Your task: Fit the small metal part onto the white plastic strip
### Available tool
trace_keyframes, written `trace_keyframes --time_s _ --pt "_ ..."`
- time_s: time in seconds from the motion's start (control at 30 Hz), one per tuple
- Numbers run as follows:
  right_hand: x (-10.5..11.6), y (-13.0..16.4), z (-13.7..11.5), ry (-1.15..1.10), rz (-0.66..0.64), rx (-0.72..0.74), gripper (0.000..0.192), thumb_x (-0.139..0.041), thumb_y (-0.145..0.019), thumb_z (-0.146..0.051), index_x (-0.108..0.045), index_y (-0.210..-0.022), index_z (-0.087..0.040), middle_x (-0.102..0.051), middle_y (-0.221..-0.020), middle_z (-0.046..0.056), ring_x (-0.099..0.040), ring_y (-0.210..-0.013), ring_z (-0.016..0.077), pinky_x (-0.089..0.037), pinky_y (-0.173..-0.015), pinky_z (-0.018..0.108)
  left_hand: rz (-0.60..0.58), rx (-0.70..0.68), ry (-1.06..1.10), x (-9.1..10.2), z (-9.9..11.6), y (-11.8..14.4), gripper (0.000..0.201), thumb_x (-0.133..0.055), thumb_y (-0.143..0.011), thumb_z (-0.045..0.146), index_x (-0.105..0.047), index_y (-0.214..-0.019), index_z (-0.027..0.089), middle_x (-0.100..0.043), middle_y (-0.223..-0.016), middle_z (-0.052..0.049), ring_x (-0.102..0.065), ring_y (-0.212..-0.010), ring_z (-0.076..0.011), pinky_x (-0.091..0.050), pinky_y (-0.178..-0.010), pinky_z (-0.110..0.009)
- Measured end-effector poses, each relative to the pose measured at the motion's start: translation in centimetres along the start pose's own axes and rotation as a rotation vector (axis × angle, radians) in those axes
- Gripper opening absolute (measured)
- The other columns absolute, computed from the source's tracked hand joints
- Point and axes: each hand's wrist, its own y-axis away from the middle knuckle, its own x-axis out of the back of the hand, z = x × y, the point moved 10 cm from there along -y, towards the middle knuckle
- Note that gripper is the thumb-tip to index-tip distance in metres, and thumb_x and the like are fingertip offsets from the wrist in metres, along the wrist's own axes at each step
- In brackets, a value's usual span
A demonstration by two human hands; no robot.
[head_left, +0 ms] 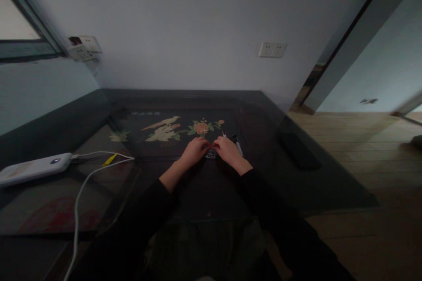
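My left hand [197, 149] and my right hand [226, 148] meet near the middle of the dark table, fingertips almost touching. Both have their fingers closed in a pinch, and what sits between them is too small and dim to name. Just below the fingertips lies a small dark piece with pale markings [211, 154]. Partly covered by my right hand, a small black-and-white item [236, 141] lies on its far right side; its kind is unclear.
The glossy dark table [280, 193] bears a bird-and-flower picture [201, 128]. A white power bank [39, 167] with a white cable [77, 210] and yellow tag [110, 160] lies left. A flat black object [298, 150] rests right. Wall sockets [272, 49] are behind.
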Motion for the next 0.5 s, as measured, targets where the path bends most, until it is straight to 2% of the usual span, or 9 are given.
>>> trace_keyframes --time_s 0.2,0.37,0.5 --pt "0.3 0.1 0.0 -0.009 0.007 0.002 0.016 -0.055 -0.090 -0.021 -0.071 -0.091 -0.020 -0.066 -0.097 0.008 -0.060 -0.093 0.0191 -0.043 -0.077 0.028 0.000 0.014 -0.033 0.2 0.3 0.1 0.015 -0.053 -0.085 0.021 -0.068 -0.087 0.018 -0.064 -0.089 -0.007 -0.059 -0.090 -0.0216 -0.047 -0.083 -0.034" --pt "0.8 0.0 0.2 -0.055 0.061 0.013 0.015 -0.056 -0.089 -0.019 -0.071 -0.089 -0.018 -0.067 -0.095 0.008 -0.060 -0.094 0.0185 -0.042 -0.081 0.027 0.016 0.030 -0.027 0.9 0.7 0.3 0.015 -0.053 -0.084 0.020 -0.067 -0.091 0.018 -0.065 -0.094 -0.007 -0.060 -0.094 -0.0218 -0.047 -0.087 -0.035" --pt "1.4 -0.1 0.8 -0.120 0.109 0.000 0.015 -0.056 -0.088 -0.018 -0.071 -0.088 -0.016 -0.068 -0.095 0.008 -0.061 -0.093 0.0182 -0.043 -0.081 0.027 0.068 0.008 -0.052 1.9 1.4 0.3 0.015 -0.055 -0.084 0.019 -0.065 -0.096 0.018 -0.065 -0.099 -0.008 -0.059 -0.098 -0.0226 -0.046 -0.088 -0.035"
